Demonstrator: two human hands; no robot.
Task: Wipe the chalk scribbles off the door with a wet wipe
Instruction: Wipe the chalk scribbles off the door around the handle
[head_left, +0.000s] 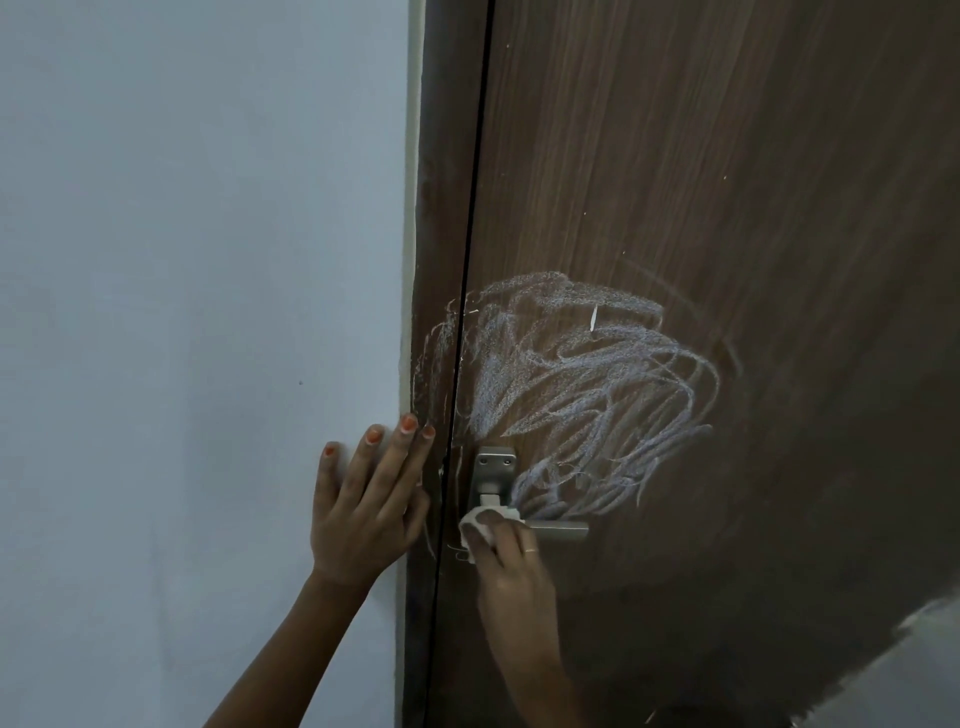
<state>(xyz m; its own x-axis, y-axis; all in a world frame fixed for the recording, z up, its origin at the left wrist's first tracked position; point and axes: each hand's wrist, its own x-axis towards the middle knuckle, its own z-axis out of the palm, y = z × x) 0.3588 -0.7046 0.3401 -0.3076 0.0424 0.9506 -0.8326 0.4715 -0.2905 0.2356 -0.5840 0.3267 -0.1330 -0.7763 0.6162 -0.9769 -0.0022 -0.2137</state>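
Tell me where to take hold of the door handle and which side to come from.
Take the lever handle by its free right end, coming from the right and closing over the top. The bar lies level and juts rightward from its plate, and only that end is bare: the right hand, holding the wet wipe, covers the part near the pivot.

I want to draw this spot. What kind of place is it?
Likely indoors in a home, at a doorway: a brown wooden door with a metal lever handle, a plain painted wall beside it, and chalk scribbles on the wood.
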